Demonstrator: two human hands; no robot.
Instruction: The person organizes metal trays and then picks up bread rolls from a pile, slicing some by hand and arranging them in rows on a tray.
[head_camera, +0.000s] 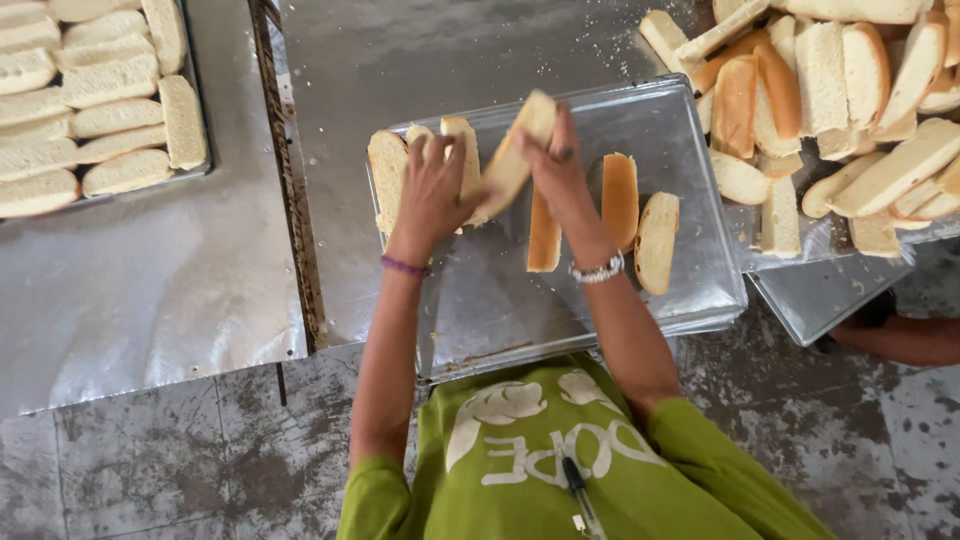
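Steel table (420, 60): metal tray (690, 140) of halved rolls. Left hand (432, 185) and right hand (556, 165) both clamped on one split roll (512, 160).

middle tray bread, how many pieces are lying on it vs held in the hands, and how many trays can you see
Bread pieces lying on the middle tray: 6
Bread pieces held in the hands: 1, in the right hand, the left hand beside it
Metal trays in view: 3
Total: 10
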